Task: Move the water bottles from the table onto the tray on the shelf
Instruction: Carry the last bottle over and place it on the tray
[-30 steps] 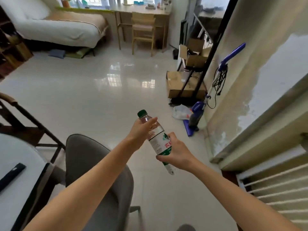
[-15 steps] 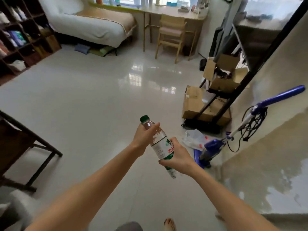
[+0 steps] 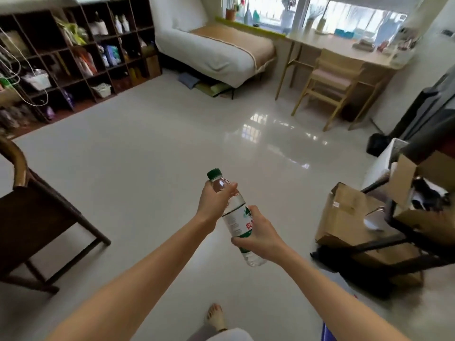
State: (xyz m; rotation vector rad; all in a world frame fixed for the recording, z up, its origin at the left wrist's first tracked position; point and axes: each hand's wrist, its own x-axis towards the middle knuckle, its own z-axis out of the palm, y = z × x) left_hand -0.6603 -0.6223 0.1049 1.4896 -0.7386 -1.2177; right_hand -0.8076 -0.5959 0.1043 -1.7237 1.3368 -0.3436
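While both arms are stretched forward over the pale floor [image 3: 152, 168], a clear water bottle [image 3: 235, 219] with a green cap is held in the air between them, tilted with the cap up and to the left. The left hand [image 3: 213, 203] is curled round the bottle's shoulder just below the cap, so the neck is partly covered. The right hand [image 3: 259, 236] is wrapped round the lower part of the label; only the clear base is seen beneath it, and the red characters on the label are cut off by the fingers. A dark shelf unit [image 3: 81, 52] is seen at the far left, its compartments filled with blurred items that cannot be told apart; no tray can be made out there. A dark wooden chair [image 3: 32, 217] is cut off at the left edge. Cardboard boxes [image 3: 344, 217] and a black frame are crowded at the right, partly out of view. A bare foot [image 3: 215, 316] is seen at the bottom edge.
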